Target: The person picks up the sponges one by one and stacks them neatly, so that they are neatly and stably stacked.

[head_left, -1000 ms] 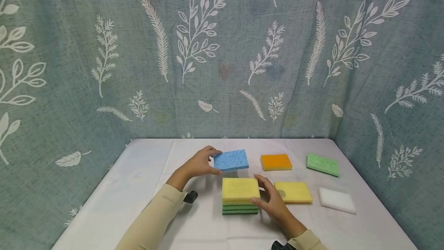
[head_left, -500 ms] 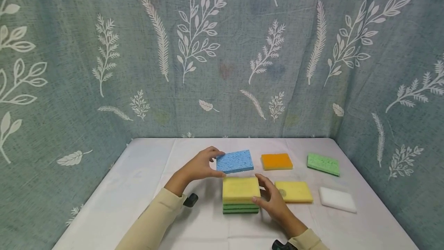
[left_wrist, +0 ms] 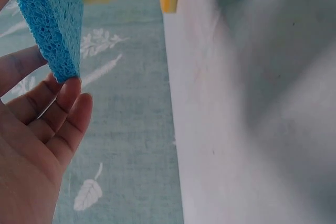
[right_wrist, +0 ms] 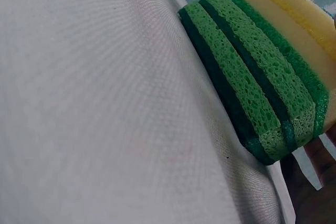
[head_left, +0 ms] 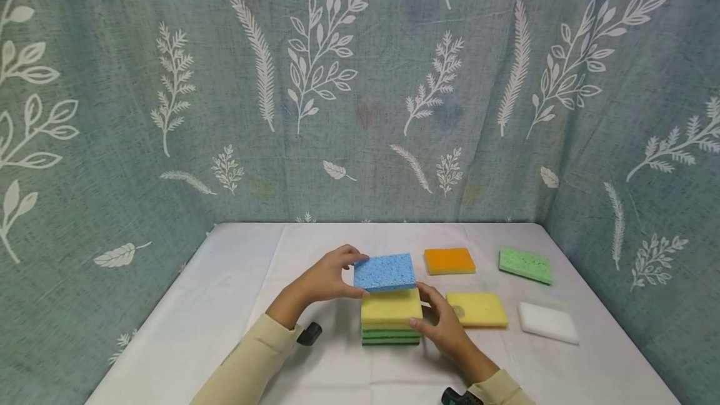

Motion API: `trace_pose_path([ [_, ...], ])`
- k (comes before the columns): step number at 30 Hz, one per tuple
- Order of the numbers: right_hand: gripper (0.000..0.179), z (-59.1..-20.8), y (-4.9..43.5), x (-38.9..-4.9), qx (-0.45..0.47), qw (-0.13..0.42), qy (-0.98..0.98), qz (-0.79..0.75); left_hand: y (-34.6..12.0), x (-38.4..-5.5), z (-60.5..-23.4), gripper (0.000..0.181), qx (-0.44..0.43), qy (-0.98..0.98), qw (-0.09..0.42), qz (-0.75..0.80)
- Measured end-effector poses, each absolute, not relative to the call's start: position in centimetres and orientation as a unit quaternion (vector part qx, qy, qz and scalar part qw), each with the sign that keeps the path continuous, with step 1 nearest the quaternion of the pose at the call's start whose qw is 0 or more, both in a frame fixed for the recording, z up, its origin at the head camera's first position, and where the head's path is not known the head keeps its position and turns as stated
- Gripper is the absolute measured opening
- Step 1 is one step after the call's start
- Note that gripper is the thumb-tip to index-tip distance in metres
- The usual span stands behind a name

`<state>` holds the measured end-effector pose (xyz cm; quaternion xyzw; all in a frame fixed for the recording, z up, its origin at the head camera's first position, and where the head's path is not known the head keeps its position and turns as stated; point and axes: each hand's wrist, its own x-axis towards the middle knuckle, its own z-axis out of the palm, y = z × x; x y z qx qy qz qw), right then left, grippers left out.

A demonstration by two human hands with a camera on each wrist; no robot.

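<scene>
My left hand (head_left: 332,275) pinches a blue sponge (head_left: 385,272) by its left end, thumb at the front and fingers behind. The sponge is over the back part of a sponge stack, slightly tilted; whether it touches the stack I cannot tell. In the stack, yellow sponges (head_left: 390,309) lie on top of green sponges (right_wrist: 262,72) with dark green scouring layers. At the stack's right end my right hand (head_left: 444,324) holds the upper yellow part, thumb in front and fingers at the back corner. The left wrist view shows the blue sponge (left_wrist: 58,30) beside the stack's yellow layers.
Right of the stack lie a yellow sponge (head_left: 478,310) and a white sponge (head_left: 548,322). Behind them are an orange sponge (head_left: 449,260) and a green sponge (head_left: 525,265). A white cloth (head_left: 236,267) covers the table, with a leaf-patterned curtain (head_left: 360,92) around its back and sides.
My left hand has carried the blue sponge rightward, then down and nearer, from behind the stack to over its back part. My right hand has stayed at the stack.
</scene>
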<state>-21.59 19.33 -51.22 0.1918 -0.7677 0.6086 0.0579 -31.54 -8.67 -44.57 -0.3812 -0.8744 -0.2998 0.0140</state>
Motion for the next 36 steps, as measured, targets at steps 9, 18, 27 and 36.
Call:
trace_pose_path([
  [9,0.068,-53.1,19.7,-22.6,0.209,0.078,-0.754,0.617,-8.2,-30.4,-44.5,0.079,-0.392,-0.871,0.006,-0.297],
  [18,0.071,-52.9,19.6,-22.4,0.193,0.072,-0.765,0.610,-8.0,-29.4,-44.7,0.080,-0.400,-0.870,0.024,-0.289],
  [27,0.069,-50.2,19.3,-20.9,0.217,0.076,-0.770,0.595,-8.0,-28.8,-45.2,0.080,-0.408,-0.869,0.030,-0.278],
  [36,0.068,-50.2,19.1,-20.8,0.197,0.072,-0.777,0.594,-7.9,-28.4,-45.3,0.077,-0.413,-0.868,0.030,-0.273],
])
